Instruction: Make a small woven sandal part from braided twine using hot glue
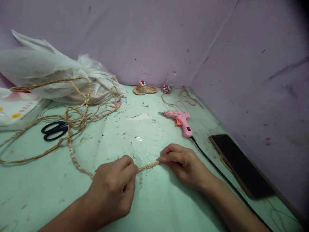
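Observation:
Between my two hands a short length of braided straw rope [149, 166] is stretched just above the green tabletop. My left hand [114, 185] is closed around the rope, its fingers curled under. My right hand [181, 162] pinches the rope's end between thumb and fingertips. From behind my left hand the rope runs back to a loose, looping tangle at the left. Partly under that tangle lie scissors with black handles [54, 130]. Beyond my right hand a pink hot glue gun [178, 120] lies on its side.
White plastic bags [62, 74] sit at the back left beside a white package [21, 109]. A small woven slipper [145, 89] with red and white beads rests by the wall, near a container of beads [166, 87]. A phone [241, 166] and the black cord [217, 164] lie at right.

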Tool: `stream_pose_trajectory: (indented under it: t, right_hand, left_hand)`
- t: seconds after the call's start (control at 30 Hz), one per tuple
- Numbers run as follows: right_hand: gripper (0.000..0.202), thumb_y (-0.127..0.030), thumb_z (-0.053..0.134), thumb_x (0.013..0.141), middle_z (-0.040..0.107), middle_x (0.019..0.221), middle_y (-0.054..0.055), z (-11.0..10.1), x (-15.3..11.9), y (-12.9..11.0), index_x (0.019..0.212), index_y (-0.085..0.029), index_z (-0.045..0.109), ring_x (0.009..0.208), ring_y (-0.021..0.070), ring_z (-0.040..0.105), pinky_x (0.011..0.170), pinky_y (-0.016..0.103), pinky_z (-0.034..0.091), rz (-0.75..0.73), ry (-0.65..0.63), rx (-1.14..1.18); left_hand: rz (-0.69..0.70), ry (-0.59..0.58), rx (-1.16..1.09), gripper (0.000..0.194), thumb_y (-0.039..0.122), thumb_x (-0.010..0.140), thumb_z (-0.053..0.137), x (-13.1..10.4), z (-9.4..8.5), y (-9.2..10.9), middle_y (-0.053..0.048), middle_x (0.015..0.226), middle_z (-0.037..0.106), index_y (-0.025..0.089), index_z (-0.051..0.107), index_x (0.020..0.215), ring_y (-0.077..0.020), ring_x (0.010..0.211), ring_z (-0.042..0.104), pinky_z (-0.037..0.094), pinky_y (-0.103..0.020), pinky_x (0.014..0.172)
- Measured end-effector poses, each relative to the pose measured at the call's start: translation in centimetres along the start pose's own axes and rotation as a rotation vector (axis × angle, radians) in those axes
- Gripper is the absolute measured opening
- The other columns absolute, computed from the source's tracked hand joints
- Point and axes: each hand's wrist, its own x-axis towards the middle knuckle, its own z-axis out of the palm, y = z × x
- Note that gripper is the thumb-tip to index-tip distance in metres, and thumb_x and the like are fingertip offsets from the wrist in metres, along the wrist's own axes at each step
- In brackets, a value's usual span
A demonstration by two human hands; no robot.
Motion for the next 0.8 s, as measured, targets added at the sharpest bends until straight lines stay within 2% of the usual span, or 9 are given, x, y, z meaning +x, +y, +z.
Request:
stream_pose_trajectory:
  t: [0.17,0.33,0.6,0.73,0.8]
  right_hand:
    - [0.028,-0.005,0.05,0.081,0.063,0.085,0.003,-0.8,-0.1,-0.5,0.089,-0.024,0.069,0.076,0.013,0.059,0.066,0.026,0.047,-0.042,-0.061,-0.044]
    - [0.013,-0.013,0.058,0.08,0.064,0.083,0.003,-0.8,-0.1,-0.9,0.083,-0.02,0.069,0.078,0.0147,0.058,0.07,0.029,0.046,0.034,-0.079,-0.046]
    - [0.011,-0.01,0.06,0.076,0.064,0.075,0.001,-0.2,0.0,-1.2,0.07,-0.019,0.062,0.072,0.0147,0.058,0.068,0.03,0.046,0.185,-0.043,0.003]
    - [0.007,-0.013,0.06,0.076,0.063,0.075,0.001,-0.2,-0.2,-1.3,0.076,-0.02,0.061,0.071,0.0156,0.057,0.066,0.031,0.046,0.222,-0.038,-0.055]
    - [0.011,-0.015,0.06,0.077,0.064,0.08,0.003,-0.2,-0.3,-1.2,0.085,-0.021,0.062,0.075,0.0171,0.058,0.069,0.032,0.046,0.163,-0.021,-0.098]
  left_hand:
    - [0.015,0.002,-0.003,0.018,0.009,0.078,0.042,0.1,-0.1,0.1,-0.003,0.07,0.052,0.017,0.058,0.078,-0.0137,0.057,0.048,0.038,-0.026,0.05]
    - [-0.001,0.037,-0.025,0.01,0.011,0.076,0.045,0.2,-0.4,0.4,-0.003,0.069,0.05,0.017,0.053,0.075,-0.014,0.057,0.045,0.037,-0.027,0.05]
    - [-0.083,0.027,0.143,0.011,0.018,0.078,0.045,-0.4,-0.2,0.6,-0.002,0.068,0.051,0.018,0.054,0.073,-0.015,0.057,0.047,0.036,-0.028,0.051]
    - [-0.081,-0.005,0.22,0.018,0.015,0.081,0.04,-0.5,-0.2,0.6,-0.003,0.068,0.052,0.018,0.056,0.073,-0.0147,0.059,0.05,0.037,-0.027,0.052]
    - [-0.075,-0.005,0.247,0.022,0.014,0.083,0.038,-0.5,-0.2,0.5,-0.003,0.068,0.053,0.018,0.057,0.074,-0.0149,0.059,0.051,0.037,-0.027,0.052]
